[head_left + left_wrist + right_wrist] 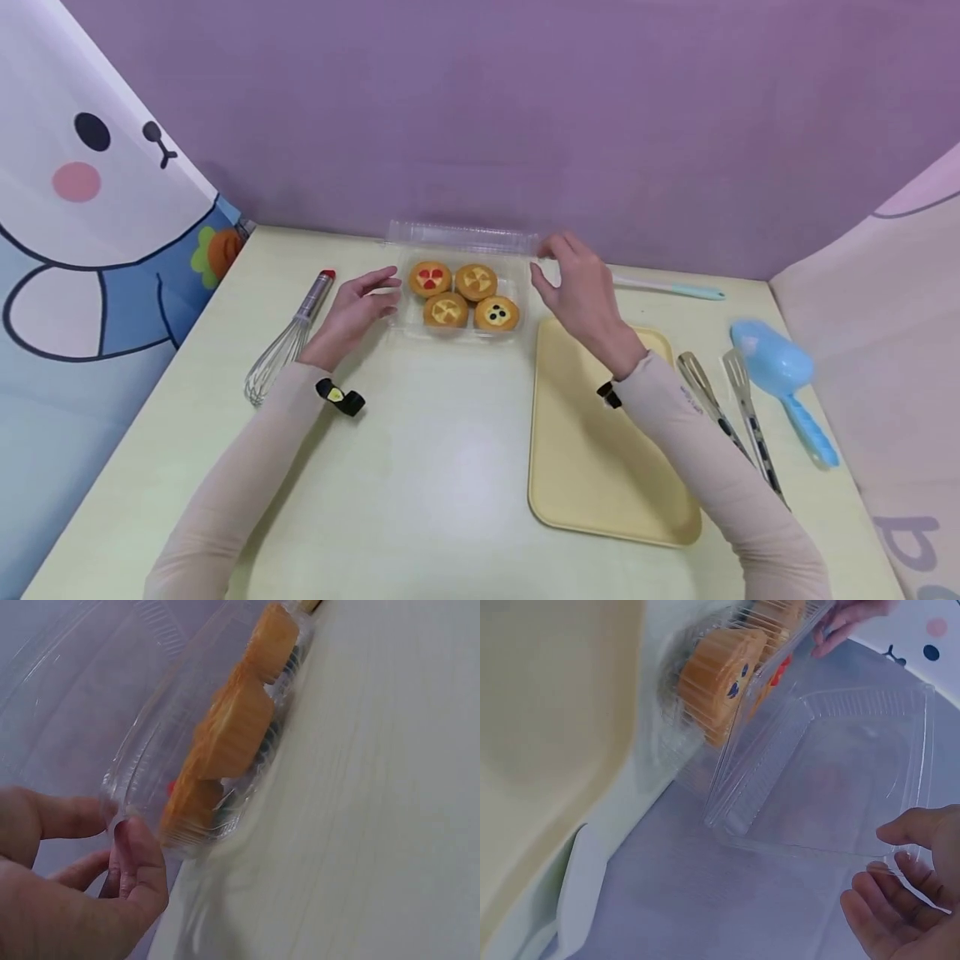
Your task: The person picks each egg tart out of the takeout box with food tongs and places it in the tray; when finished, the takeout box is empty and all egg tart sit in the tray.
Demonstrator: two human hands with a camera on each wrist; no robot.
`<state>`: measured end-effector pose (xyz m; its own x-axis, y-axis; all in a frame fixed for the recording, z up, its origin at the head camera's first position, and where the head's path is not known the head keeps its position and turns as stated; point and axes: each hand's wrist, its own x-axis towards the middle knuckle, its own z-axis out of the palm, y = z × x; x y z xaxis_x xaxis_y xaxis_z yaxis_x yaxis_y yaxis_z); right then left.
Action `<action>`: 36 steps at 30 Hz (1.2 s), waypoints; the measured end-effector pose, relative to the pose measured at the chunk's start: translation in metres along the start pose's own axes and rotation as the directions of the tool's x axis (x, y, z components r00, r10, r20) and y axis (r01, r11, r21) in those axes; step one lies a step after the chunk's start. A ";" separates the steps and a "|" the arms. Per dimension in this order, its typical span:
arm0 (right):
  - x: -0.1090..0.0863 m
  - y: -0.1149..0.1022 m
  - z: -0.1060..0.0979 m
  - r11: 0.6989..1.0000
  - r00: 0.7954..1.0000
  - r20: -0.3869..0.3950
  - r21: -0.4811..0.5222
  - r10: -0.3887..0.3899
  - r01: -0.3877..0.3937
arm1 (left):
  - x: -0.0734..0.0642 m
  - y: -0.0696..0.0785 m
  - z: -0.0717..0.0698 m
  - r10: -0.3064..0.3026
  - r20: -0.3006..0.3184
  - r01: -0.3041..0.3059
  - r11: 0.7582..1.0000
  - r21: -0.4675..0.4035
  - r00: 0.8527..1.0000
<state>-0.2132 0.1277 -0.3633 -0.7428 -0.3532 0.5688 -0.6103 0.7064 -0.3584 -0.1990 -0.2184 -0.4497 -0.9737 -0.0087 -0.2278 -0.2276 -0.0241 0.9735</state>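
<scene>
A clear plastic clamshell box (pixel 411 318) sits near the desk's far edge, a little left of that edge's middle, its long axis running roughly parallel to it. Four egg tarts lie inside: one red-topped (pixel 431 279) at the far left, one dark-dotted (pixel 497 313) at the near right, and two with a pale yellow pattern between them. The lid (pixel 465 237) stands raised along the box's far side, close to the purple cloth (pixel 450 108).

The relation that matters is lid to box: the raised lid is nearer the right hand (pixel 581 283), whose grip pinches its edge at the right corner. The left hand (pixel 358 310) is at the box's left end, its grip pinching the rim between thumb and fingers.

Just right of the box, towards the near edge, lies a yellow tray (pixel 562 467), partly under the right forearm. Beyond it, towards the desk's right edge, are what look like metal tongs (pixel 738 379) and a blue scoop (pixel 772 358); a spatula (pixel 699 291) lies along the far edge. A wire whisk (pixel 288 343) rests near the left edge.

The desk (pixel 420 483) is pale, and a cartoon-printed panel (pixel 112 300) rises at left.
</scene>
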 end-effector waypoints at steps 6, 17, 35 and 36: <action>0.004 0.007 -0.001 0.985 0.997 -0.014 0.156 0.070 -0.067 | -0.008 0.005 -0.005 -0.038 0.043 0.035 0.997 0.073 0.998; 0.002 0.013 0.006 0.933 0.982 0.033 0.310 0.184 -0.185 | -0.041 0.005 -0.016 -0.080 0.102 0.063 0.985 0.163 0.992; -0.004 0.024 0.023 0.829 0.938 0.157 0.439 0.309 -0.347 | -0.103 0.008 -0.019 -0.144 0.175 0.079 0.939 0.334 0.974; -0.004 0.026 0.024 0.822 0.934 0.170 0.445 0.313 -0.356 | -0.105 0.008 -0.020 -0.141 0.185 0.072 0.938 0.339 0.972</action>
<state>-0.2325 0.1324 -0.3928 -0.9318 -0.2136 0.2934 -0.3595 0.4329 -0.8266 -0.0982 -0.2372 -0.4183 -0.9173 0.1801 -0.3551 -0.2881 0.3155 0.9041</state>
